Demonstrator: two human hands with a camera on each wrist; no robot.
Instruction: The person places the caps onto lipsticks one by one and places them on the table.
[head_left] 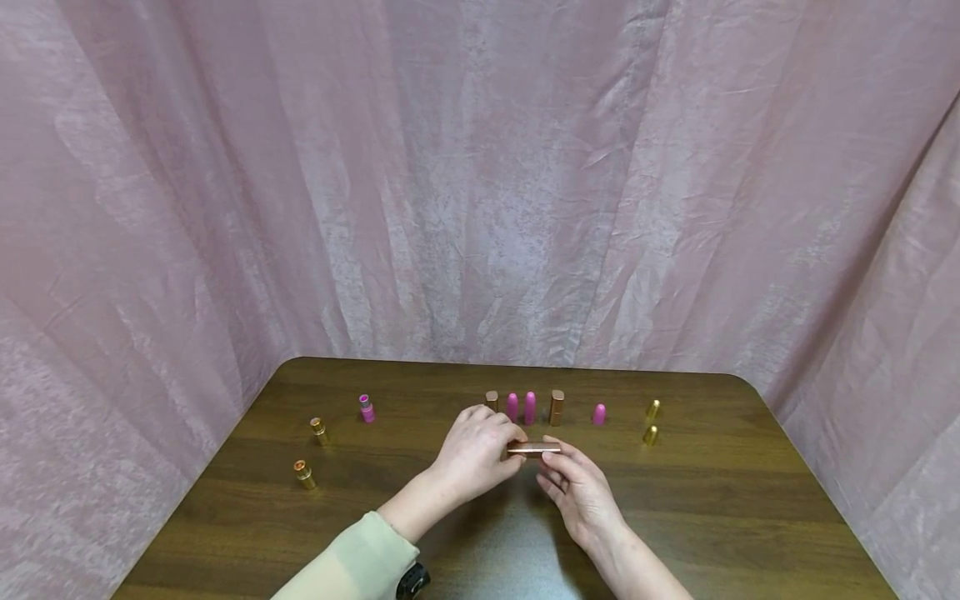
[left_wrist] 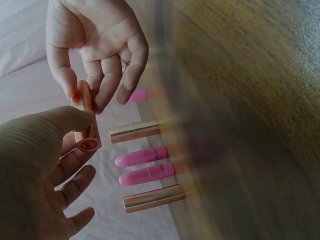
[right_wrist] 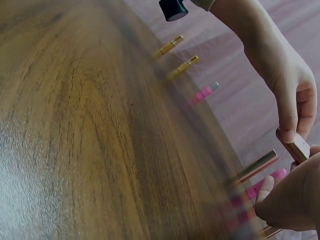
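Observation:
A rose-gold lipstick tube (head_left: 534, 449) lies nearly level between the two hands, above the table. My left hand (head_left: 478, 450) pinches its left end between thumb and fingers. At the right end, my right hand (head_left: 583, 492) holds it with thumb and index finger, the other fingers loosely bent. In the left wrist view the tube (left_wrist: 89, 131) shows a hollow, reddish end near the left thumb. Just beyond the hands stand two more rose-gold tubes (head_left: 557, 408) with two pink tubes (head_left: 530, 407) between them.
On the left of the brown table (head_left: 720, 517) stand two gold lipstick bases (head_left: 304, 475) and a pink base (head_left: 367, 408) with a silver collar. A pink cap (head_left: 599, 414) and two gold caps (head_left: 650, 435) stand on the right. Pink curtains (head_left: 480, 183) hang behind.

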